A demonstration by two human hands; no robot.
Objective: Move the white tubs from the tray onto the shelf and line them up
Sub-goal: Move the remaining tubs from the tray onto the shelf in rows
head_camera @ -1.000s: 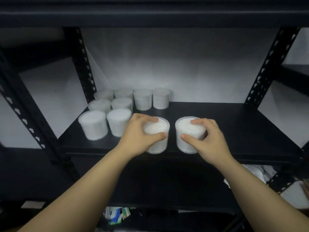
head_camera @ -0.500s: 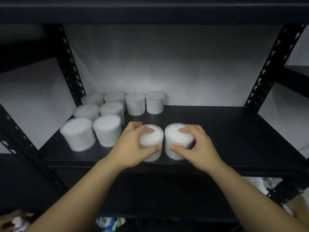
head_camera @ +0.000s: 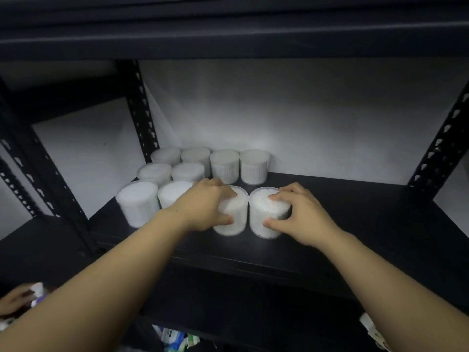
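Two white tubs stand side by side on the black shelf (head_camera: 355, 224), near its front edge. My left hand (head_camera: 205, 207) grips the left tub (head_camera: 234, 219) from the top and side. My right hand (head_camera: 302, 217) grips the right tub (head_camera: 266, 222) the same way. The two tubs nearly touch. Several more white tubs (head_camera: 224, 165) stand in rows at the shelf's back left, the nearest one (head_camera: 138, 203) just left of my left forearm. The tray is out of view.
Black perforated uprights (head_camera: 140, 110) frame the shelf, with another upright (head_camera: 441, 146) on the right. A shelf board (head_camera: 228, 34) hangs close overhead. Another person's hand (head_camera: 15, 299) holds something at the lower left. Packets (head_camera: 177, 339) lie below.
Both hands have slid their tubs left and further back along the shelf, toward the rows. The tubs are closer together. Another person's hand has come into view at lower left.
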